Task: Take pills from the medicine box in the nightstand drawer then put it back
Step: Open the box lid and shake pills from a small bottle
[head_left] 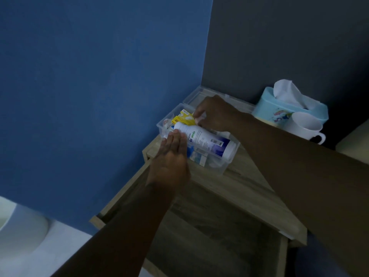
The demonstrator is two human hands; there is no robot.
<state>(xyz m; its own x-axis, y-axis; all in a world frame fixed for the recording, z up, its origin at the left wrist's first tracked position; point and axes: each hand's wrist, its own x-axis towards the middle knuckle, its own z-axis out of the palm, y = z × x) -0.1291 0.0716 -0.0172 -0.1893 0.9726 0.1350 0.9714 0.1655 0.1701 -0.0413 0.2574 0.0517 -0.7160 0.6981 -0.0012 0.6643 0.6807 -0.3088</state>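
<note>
The right hand point(214, 114) pinches a small yellow packet point(184, 119) inside the open clear medicine box point(225, 164); the left hand point(172, 154) lies flat, fingers straight, against a white bottle point(205, 139) lying across it. The box stands on the nightstand point(249, 188), above its pulled-out drawer point(199, 232).

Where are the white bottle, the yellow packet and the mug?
white bottle point(207, 139): head view, on its printed label, mid-body.
yellow packet point(184, 118): head view, on its yellow face, inside the clear box.
mug point(303, 124): head view, on its white outer wall.
</note>
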